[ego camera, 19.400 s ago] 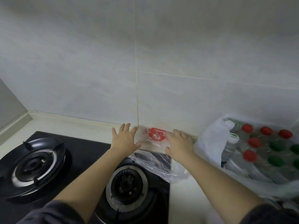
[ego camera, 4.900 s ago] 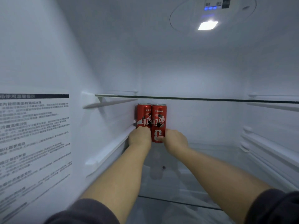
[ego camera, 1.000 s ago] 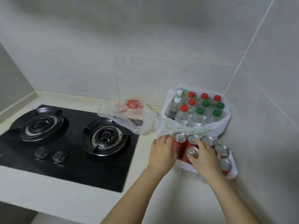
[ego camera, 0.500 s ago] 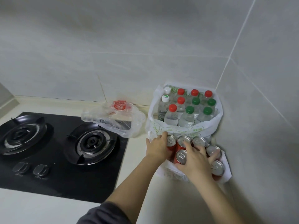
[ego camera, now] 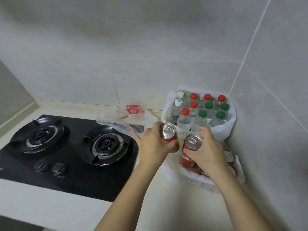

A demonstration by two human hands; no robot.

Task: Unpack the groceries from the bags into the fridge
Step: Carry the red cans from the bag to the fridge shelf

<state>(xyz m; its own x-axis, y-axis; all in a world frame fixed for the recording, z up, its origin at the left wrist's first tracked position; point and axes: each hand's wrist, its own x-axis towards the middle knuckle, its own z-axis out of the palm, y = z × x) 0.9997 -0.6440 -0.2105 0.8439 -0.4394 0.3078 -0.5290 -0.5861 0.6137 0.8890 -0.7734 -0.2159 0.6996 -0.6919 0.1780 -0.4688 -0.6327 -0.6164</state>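
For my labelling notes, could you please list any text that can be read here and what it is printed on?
None can be read.
Clear bag's red print: blurred.
White bag's green lettering: only a fragment shows.
White bottle cap: too small.
Red cans in left hand and right hand: labels hidden.

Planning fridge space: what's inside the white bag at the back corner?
The white plastic bag holds upright clear water bottles with red, green and white caps. Anything beneath them is hidden.
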